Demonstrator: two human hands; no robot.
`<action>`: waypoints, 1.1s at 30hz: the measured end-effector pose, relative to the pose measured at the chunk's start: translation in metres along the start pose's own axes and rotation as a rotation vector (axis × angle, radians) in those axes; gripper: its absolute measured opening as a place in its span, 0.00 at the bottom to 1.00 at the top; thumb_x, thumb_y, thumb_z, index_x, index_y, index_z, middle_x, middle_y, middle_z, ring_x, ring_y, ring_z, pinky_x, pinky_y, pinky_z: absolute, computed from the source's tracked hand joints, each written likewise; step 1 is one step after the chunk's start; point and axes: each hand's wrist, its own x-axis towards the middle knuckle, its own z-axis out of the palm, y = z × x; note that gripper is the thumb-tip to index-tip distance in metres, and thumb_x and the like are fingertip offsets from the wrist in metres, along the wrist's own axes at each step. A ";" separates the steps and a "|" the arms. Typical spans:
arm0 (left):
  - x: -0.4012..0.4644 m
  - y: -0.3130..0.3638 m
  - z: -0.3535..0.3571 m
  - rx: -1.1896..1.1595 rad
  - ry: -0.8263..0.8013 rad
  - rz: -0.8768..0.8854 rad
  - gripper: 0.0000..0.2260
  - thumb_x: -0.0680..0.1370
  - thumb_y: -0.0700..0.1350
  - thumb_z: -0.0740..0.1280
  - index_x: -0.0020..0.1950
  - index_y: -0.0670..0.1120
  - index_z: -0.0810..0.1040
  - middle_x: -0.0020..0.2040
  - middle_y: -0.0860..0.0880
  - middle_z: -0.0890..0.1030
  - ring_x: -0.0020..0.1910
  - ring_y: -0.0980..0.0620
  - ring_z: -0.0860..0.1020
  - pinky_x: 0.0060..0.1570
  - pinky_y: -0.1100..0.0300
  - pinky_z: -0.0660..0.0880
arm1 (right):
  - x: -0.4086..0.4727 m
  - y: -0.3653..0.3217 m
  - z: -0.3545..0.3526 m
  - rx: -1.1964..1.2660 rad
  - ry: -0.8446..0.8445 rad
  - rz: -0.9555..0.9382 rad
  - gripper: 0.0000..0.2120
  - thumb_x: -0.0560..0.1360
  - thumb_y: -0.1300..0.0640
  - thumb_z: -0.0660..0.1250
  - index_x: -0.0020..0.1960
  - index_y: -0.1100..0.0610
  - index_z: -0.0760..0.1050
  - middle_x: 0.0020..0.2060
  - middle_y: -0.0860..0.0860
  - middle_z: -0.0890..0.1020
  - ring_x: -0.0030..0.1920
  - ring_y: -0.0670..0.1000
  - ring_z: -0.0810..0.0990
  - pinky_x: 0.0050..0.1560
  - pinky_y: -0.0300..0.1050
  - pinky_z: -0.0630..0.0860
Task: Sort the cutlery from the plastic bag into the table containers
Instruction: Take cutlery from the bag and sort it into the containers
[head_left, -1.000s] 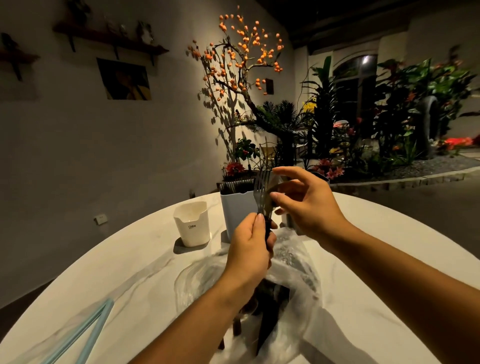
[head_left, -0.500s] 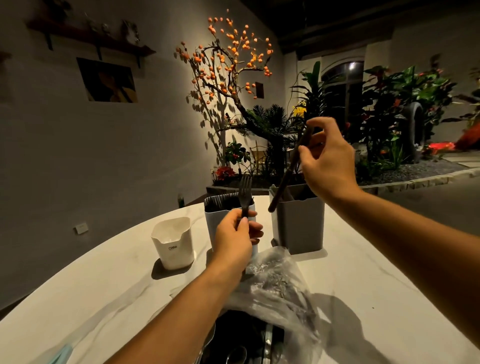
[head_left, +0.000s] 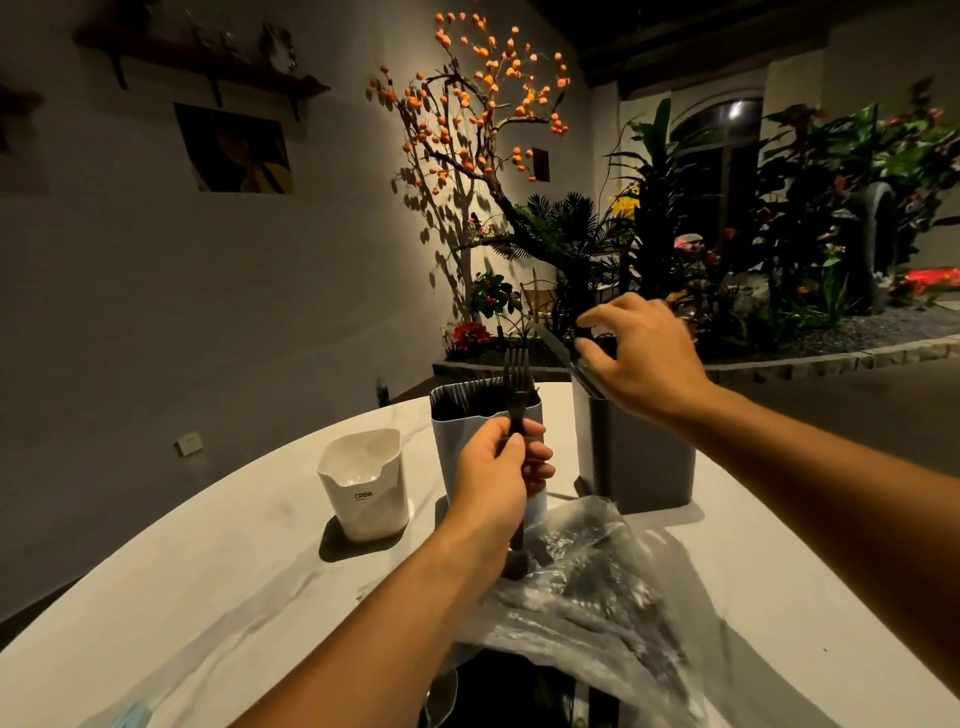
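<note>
Tabletop (head_left: 218, 551), upright fork (head_left: 517, 387), tines up

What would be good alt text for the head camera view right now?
A person's left hand holds a dark fork upright before a light container, while the right hand lowers a knife into a grey container. A white cup and crumpled plastic bag sit on the white table.

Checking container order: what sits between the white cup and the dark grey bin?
In the head view, the light blue-grey container stands between the white cup and dark grey bin.
</note>
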 end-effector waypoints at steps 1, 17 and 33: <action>0.000 0.001 -0.001 0.014 0.000 0.002 0.13 0.85 0.41 0.54 0.50 0.44 0.78 0.39 0.47 0.77 0.37 0.54 0.75 0.42 0.62 0.75 | -0.001 -0.012 -0.002 0.224 -0.051 -0.020 0.16 0.79 0.47 0.64 0.64 0.51 0.76 0.58 0.51 0.79 0.58 0.49 0.77 0.60 0.49 0.74; 0.019 -0.005 -0.038 0.168 0.283 0.049 0.10 0.83 0.38 0.57 0.53 0.51 0.74 0.54 0.50 0.80 0.54 0.50 0.77 0.54 0.54 0.75 | 0.022 -0.051 -0.005 0.464 0.411 -0.079 0.14 0.75 0.66 0.67 0.59 0.55 0.73 0.47 0.50 0.78 0.46 0.48 0.79 0.49 0.41 0.80; 0.009 0.003 -0.048 0.176 0.309 0.038 0.11 0.82 0.35 0.56 0.54 0.49 0.74 0.50 0.51 0.79 0.51 0.52 0.78 0.56 0.53 0.78 | -0.017 -0.062 0.041 -0.125 -0.137 -0.260 0.13 0.78 0.56 0.66 0.62 0.51 0.76 0.56 0.51 0.75 0.55 0.53 0.73 0.51 0.47 0.74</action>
